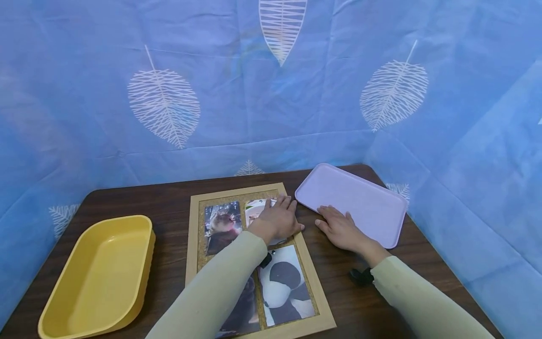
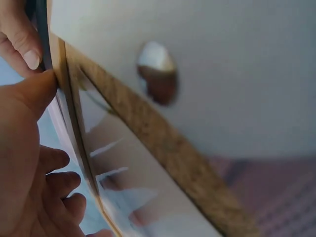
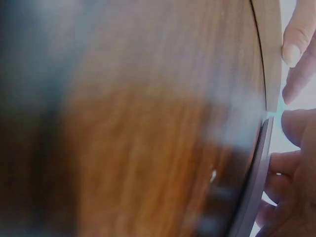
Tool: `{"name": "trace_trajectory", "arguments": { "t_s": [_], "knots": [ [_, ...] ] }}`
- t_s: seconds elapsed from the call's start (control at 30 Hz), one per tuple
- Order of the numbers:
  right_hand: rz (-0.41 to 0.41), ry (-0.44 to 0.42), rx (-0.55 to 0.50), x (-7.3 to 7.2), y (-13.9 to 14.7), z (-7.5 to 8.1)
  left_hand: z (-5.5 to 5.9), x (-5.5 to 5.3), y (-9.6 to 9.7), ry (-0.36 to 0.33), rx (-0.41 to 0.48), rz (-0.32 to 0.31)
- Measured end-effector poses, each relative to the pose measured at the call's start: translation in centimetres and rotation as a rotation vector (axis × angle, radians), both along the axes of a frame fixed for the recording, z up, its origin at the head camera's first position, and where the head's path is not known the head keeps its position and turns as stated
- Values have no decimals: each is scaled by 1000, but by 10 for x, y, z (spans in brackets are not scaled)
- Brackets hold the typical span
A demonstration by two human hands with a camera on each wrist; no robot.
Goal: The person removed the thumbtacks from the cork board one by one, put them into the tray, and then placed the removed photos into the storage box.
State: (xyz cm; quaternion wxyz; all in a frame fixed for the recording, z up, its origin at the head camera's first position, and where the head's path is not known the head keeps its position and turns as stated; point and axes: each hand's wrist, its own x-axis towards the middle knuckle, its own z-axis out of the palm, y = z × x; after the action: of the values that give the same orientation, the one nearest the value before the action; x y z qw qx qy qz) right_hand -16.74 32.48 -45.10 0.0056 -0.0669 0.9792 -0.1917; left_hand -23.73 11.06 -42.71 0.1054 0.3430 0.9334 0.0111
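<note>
Corkboard (image 1: 313, 282) under left hand (image 1: 279, 219); right hand (image 1: 344, 230) overlapping lilac tray (image 1: 355, 201).

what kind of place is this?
Probably a small staged tabletop setup: a leaf-print blue cloth hangs behind and beside a dark wood-grain table, which holds a framed photo board, a yellow tray and a lilac tray.

A cloth-screened table nook; the kind of room around it cannot be told.
Blue fabric (image 1: 241, 103) printed with white leaves (image 1: 167, 103) and creased with fold lines hangs like walls behind and beside the dark wood-grain worktop (image 1: 170, 235), hiding the room beyond. The framed photo board (image 1: 194, 235), the yellow tray (image 1: 101, 268) and the lilac tray (image 1: 360, 202) on it look like household goods, which would fit a home but do not settle it.
</note>
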Motion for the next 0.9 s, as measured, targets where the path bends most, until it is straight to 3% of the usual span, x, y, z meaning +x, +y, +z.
{"name": "trace_trajectory", "arguments": {
  "t_s": [0.3, 0.47, 0.6, 0.7, 0.9],
  "knots": [
    [40, 40, -136, 6, 18, -4, 3, 8, 4, 24, -25, -63],
    [121, 59, -39, 10, 31, 2, 3, 15, 8, 31, -49, -104],
    [155, 13, 39, 11, 34, 13, 3, 19, 10, 15, -44, -136],
    [128, -30, 37, 10, 34, 18, 3, 23, 10, 7, -47, -161],
    [-51, -30, 112, 9, 29, 13, 5, 35, 10, 6, -48, -247]
  ]
}}
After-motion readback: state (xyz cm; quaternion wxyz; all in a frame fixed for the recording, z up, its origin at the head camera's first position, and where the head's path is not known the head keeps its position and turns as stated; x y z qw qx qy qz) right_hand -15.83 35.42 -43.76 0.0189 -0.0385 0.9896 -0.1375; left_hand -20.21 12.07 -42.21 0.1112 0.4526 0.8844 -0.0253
